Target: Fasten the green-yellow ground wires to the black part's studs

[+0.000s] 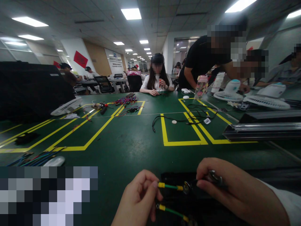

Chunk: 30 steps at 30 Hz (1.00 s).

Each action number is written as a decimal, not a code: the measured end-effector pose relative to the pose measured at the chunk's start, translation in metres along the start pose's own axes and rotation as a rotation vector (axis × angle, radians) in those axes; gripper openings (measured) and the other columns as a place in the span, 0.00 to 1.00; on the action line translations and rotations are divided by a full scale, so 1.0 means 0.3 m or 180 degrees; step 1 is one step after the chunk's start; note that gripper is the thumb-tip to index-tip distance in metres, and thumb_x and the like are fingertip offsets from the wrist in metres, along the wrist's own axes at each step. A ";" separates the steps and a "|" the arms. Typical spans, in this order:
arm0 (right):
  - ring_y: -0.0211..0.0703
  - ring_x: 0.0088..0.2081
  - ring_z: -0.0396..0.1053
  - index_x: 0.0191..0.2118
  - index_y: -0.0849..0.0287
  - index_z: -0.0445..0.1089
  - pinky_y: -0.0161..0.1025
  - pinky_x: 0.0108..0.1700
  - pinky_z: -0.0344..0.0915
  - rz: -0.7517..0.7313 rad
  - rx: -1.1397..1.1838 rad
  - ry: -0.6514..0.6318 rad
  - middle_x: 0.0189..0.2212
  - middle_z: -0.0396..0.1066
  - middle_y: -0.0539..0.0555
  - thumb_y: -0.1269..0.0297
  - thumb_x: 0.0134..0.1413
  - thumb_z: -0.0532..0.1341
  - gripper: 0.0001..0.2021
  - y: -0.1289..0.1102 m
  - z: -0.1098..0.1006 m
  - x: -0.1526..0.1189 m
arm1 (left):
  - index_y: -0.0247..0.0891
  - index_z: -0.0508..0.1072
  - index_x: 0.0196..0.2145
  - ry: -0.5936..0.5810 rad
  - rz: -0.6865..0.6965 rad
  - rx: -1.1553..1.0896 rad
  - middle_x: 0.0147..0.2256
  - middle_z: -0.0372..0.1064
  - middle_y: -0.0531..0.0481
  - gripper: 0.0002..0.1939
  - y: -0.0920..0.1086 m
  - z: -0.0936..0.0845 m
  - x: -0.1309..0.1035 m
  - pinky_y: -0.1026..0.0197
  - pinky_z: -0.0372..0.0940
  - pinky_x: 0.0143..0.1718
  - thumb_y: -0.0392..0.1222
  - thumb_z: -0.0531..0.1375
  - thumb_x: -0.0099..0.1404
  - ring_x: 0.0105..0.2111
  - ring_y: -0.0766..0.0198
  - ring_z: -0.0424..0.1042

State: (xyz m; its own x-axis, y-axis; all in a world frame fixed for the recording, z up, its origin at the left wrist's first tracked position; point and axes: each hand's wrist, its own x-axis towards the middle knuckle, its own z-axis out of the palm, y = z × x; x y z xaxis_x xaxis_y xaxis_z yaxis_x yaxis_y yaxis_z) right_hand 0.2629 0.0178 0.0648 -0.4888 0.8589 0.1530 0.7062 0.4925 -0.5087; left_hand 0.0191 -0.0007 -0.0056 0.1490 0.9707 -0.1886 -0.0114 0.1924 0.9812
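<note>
My left hand [141, 199], at the bottom centre, pinches one yellow-sleeved end of a short green wire [170, 187]. The wire's other end meets a small round metal part [186, 187] on a dark piece. To the right, my right hand [225, 185] has thumb and forefinger closed beside that part, with a shiny metal object [215, 177] against the fingers; what it is cannot be made out. A second green wire [172, 212] with yellow ends lies below, its left end near my left fingers. Black bars [174, 175] lie beneath both hands.
The green table [131, 138] has yellow tape outlines. Bundled wires [127, 99] and a black cable [169, 119] lie farther back. Metal profiles [263, 127] and white fans [229, 91] stand right; loose wires [35, 160] lie left. A person [157, 75] sits opposite; another [199, 59] leans over.
</note>
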 end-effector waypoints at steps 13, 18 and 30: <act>0.45 0.32 0.65 0.35 0.54 0.68 0.40 0.32 0.62 -0.0662 0.0088 -0.0374 0.30 0.70 0.50 0.69 0.60 0.56 0.05 0.011 -0.043 0.036 | 0.38 0.67 0.33 0.0036 -0.0018 0.0083 0.23 0.71 0.56 0.10 0.004 0.003 -0.002 0.73 0.53 0.13 0.48 0.57 0.65 0.11 0.76 0.60; 0.41 0.26 0.67 0.34 0.52 0.66 0.37 0.28 0.62 -0.0274 0.0264 0.0005 0.26 0.68 0.46 0.62 0.62 0.58 0.04 0.028 -0.066 0.025 | 0.38 0.67 0.33 0.0047 -0.0030 0.0093 0.23 0.71 0.56 0.10 0.013 0.006 -0.005 0.73 0.51 0.13 0.48 0.57 0.65 0.11 0.76 0.60; 0.40 0.18 0.59 0.26 0.51 0.52 0.36 0.21 0.49 0.0176 -0.0308 0.0433 0.17 0.59 0.42 0.57 0.64 0.54 0.15 -0.091 0.020 0.044 | 0.38 0.67 0.32 0.0076 0.0008 0.0166 0.22 0.71 0.56 0.11 0.003 0.007 -0.004 0.72 0.51 0.13 0.49 0.58 0.65 0.11 0.75 0.61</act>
State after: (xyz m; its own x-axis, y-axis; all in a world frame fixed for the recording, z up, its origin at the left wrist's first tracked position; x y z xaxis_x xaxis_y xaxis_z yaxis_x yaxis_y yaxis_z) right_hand 0.2343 0.0149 0.0757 -0.3787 0.8929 0.2435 0.7794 0.4496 -0.4365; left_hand 0.0210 -0.0019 -0.0044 0.1253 0.9745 -0.1864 0.0399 0.1828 0.9823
